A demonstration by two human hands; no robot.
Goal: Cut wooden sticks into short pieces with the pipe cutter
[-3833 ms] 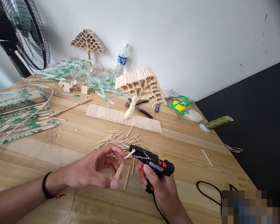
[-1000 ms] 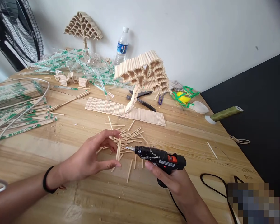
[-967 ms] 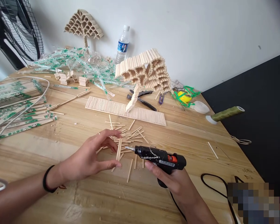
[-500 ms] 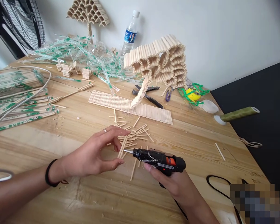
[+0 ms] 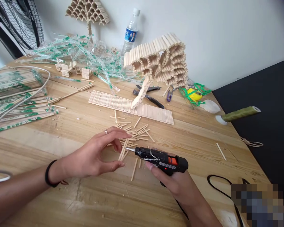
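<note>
My left hand (image 5: 99, 151) is closed on a short pair of wooden sticks (image 5: 123, 150), pinched end to end between thumb and index finger. In my right hand (image 5: 171, 183) is a black hot glue gun (image 5: 158, 159) with a red light glowing on its side. Its metal nozzle is at the sticks; whether it touches them I cannot tell. Under and behind my fingers lies a loose heap of cut sticks (image 5: 142, 134). Beyond them, a tree-like stick model (image 5: 161, 56) leans up from a flat strip of sticks (image 5: 109, 100).
Wrapped chopsticks (image 5: 14, 83) and a white cable lie on the left. Empty wrappers (image 5: 80, 53), a water bottle (image 5: 130, 34) and another stick tree (image 5: 88, 14) stand at the back. Pliers (image 5: 153, 100) lie behind the strip, and a green roll (image 5: 241, 114) is at the right.
The whole view has shifted slightly, so things appear a little further left and up. The glue gun's nozzle stays beside the sticks, and both hands keep their holds.
</note>
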